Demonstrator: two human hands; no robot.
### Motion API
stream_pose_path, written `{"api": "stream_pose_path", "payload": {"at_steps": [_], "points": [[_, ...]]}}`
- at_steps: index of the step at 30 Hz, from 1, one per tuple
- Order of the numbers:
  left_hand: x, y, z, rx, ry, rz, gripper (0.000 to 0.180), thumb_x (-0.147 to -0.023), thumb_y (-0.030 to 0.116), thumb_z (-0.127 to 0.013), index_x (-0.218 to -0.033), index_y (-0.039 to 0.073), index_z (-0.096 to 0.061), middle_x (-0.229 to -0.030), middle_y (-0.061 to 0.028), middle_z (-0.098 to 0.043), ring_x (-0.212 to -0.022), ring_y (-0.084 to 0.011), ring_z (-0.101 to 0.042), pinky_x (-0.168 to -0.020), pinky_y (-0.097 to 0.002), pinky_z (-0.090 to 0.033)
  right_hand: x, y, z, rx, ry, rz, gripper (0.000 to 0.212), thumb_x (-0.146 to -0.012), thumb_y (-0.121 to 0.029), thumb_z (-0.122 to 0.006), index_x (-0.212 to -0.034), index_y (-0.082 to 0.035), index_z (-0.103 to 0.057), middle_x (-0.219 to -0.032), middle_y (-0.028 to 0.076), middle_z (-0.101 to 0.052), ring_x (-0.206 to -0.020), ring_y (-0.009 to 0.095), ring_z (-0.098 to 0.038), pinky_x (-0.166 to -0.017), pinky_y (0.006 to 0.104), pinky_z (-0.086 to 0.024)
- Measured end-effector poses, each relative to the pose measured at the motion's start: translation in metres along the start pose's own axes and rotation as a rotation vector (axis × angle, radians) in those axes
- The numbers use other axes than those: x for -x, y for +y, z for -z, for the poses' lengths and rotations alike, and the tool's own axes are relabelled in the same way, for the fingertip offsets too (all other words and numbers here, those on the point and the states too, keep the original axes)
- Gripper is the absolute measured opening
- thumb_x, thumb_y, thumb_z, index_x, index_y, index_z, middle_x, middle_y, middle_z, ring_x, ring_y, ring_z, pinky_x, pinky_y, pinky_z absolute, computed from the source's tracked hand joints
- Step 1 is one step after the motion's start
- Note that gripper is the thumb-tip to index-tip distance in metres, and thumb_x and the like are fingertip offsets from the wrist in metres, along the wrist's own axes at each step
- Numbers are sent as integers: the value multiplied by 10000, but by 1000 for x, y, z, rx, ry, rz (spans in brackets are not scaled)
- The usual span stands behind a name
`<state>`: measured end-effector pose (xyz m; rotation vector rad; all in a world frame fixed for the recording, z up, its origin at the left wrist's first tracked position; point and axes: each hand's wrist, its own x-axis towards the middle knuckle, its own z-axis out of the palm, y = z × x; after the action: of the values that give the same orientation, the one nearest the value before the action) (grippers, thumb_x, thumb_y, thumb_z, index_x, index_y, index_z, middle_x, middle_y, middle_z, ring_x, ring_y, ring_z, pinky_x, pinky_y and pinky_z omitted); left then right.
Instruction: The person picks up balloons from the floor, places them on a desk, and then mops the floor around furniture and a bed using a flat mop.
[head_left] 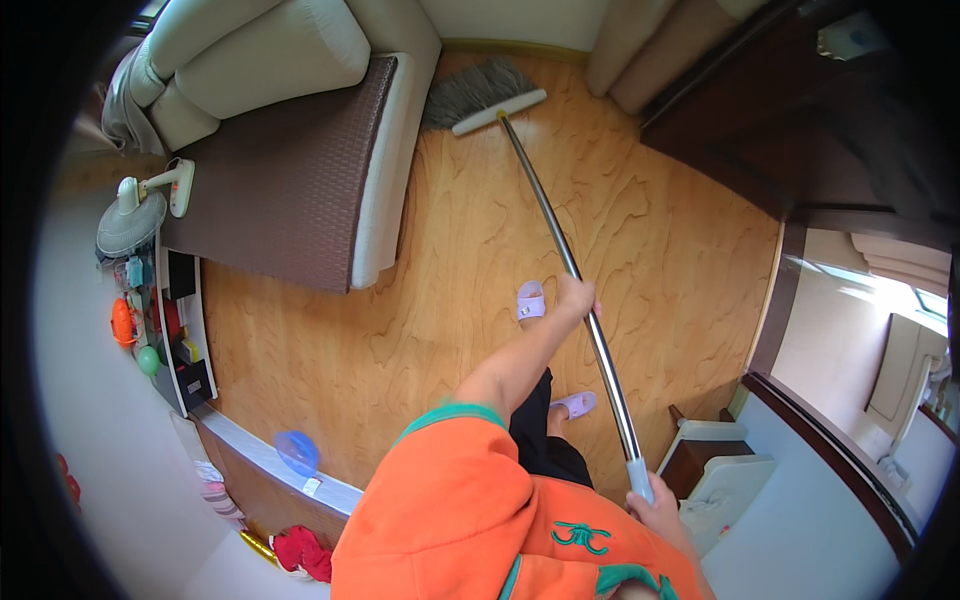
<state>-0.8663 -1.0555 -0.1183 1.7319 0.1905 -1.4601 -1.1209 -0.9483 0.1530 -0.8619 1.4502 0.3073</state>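
Observation:
My left hand [577, 297] is closed around the middle of a long metal pole, which belongs to a broom [553, 215]. Lower down, my right hand [656, 507] grips the pale blue handle end of the same pole. At the far end, the broom's white bar [499, 112] carries long grey bristles [482, 90], spread flat on the wood-look floor [480, 230]. The bristles lie beside the far right corner of the sofa. My feet stand beneath the pole in lilac slippers [530, 300].
A beige sofa [380, 200] with a brown woven cover [290, 170] stands at left, a white fan [131, 222] near it. A blue balloon [297, 453] rests at lower left. Dark wooden furniture [730, 130] bounds the far right, and a white chair [730, 490] is near my right hand.

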Motion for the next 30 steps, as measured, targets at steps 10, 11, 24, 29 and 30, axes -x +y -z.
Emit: {"api": "stream_pose_path", "payload": {"at_steps": [10, 11, 24, 29, 30], "points": [[229, -242, -105, -7, -202, 352, 198, -711, -17, -438, -833, -36, -284, -481, -111, -417, -359, -245, -507, -272, -347, -390, 121, 238, 65, 494, 386, -144, 336, -715, -185, -580, -974, -4, -464, -652, 55, -530, -516, 177, -500, -490, 310, -420], [255, -257, -111, -58, -162, 411, 147, -709, -16, -440, -776, -26, -310, -478, -105, -413, -361, -240, -505, -276, -348, -396, 129, 253, 67, 500, 403, -188, 330, -715, -185, -580, -966, -4, -464, -649, 56, -530, -516, 178, -501, -491, 311, -420], [188, -228, -79, -238, -349, 182, 189, -725, 51, -416, -794, -104, -332, -545, -182, -501, -405, -260, -554, -326, -339, -435, 110, 238, 54, 486, 391, -290, 266, -712, -190, -578, -862, 3, -473, -608, 65, -526, -512, 188, -508, -493, 316, -421], [53, -103, -90, -1741, -609, -713, 128, -671, 171, -536, -634, 132, -652, -679, -84, -622, -688, -213, -588, -538, -366, -377, 52, 139, 48, 478, 284, -54, 248, -711, -192, -577, -821, 5, -476, -593, 69, -525, -510, 192, -511, -495, 318, -422], [34, -72, -91, -1790, -515, -728, 119, -669, 176, -543, -634, 144, -651, -675, -64, -623, -676, -200, -585, -531, -349, -371, 35, 105, 45, 429, 236, -16, 245, -711, -193, -577, -813, 6, -477, -590, 70, -524, -510, 193, -511, -495, 319, -422]]}}
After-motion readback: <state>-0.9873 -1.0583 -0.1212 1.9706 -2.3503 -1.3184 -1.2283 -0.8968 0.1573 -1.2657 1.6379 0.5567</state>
